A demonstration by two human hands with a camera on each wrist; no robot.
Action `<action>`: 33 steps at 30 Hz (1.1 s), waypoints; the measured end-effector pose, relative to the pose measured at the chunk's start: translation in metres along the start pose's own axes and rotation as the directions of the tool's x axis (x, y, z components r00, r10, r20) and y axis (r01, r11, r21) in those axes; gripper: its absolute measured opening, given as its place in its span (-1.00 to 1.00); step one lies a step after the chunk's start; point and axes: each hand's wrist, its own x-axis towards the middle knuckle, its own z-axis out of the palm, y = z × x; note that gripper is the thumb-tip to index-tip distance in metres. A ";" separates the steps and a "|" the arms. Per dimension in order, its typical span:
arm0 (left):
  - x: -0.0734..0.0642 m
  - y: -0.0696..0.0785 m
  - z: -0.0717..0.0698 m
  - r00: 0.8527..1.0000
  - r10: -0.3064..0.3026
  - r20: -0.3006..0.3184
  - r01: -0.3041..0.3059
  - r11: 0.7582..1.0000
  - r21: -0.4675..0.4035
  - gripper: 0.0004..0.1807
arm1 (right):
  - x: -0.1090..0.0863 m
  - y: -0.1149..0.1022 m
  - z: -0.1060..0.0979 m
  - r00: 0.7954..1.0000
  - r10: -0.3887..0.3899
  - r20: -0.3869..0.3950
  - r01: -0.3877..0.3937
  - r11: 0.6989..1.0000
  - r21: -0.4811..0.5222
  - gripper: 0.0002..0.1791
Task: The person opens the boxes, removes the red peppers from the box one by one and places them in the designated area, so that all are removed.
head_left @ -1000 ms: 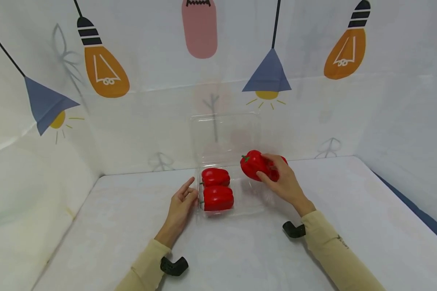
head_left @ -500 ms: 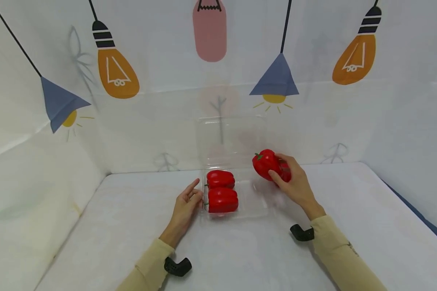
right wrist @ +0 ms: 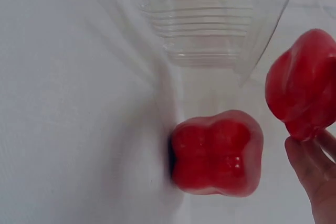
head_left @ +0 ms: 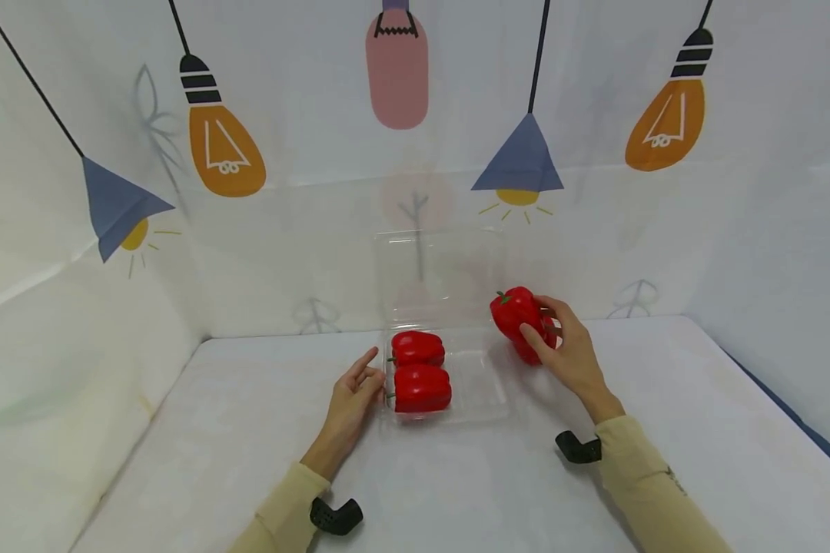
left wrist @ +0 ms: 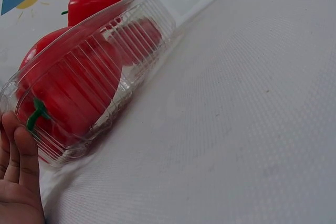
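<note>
My right hand (head_left: 569, 349) grips a red bell pepper (head_left: 517, 313) with a green stem, lifted to the right of a clear plastic clamshell box (head_left: 480, 376). Below that pepper another red bell pepper (right wrist: 218, 153) lies on the table; in the head view the held one and my hand partly cover it. Two red bell peppers, a back one (head_left: 417, 348) and a front one (head_left: 422, 389), lie side by side in the left half of the box, stems to the left. My left hand (head_left: 349, 399) rests at the box's left wall, its fingertips (left wrist: 26, 142) touching the plastic.
The box's transparent lid (head_left: 443, 276) stands raised at the back, close to the printed cloth wall (head_left: 304, 253). A white cloth covers the table (head_left: 456, 491). Each sleeve has a black wrist mount, the left one (head_left: 336, 517) and the right one (head_left: 578, 447).
My right hand has carried its bell pepper rightward, away from over the box. The left hand has stayed at the box's left side, and the view has shifted slightly.
</note>
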 end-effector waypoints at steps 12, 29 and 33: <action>0.000 0.002 -0.002 1.000 0.000 0.011 0.000 1.000 0.019 -0.45 | -0.002 0.009 -0.005 0.997 0.065 -0.048 -0.063 0.997 0.033 -0.44; 0.002 0.001 -0.001 1.000 -0.002 0.020 0.002 1.000 0.003 -0.43 | 0.006 0.011 -0.020 0.986 0.151 -0.065 -0.151 0.988 -0.004 -0.44; 0.002 -0.001 -0.002 0.999 0.014 0.030 -0.014 1.000 -0.003 -0.43 | 0.004 0.013 -0.021 0.983 0.174 -0.065 -0.174 0.985 -0.005 -0.44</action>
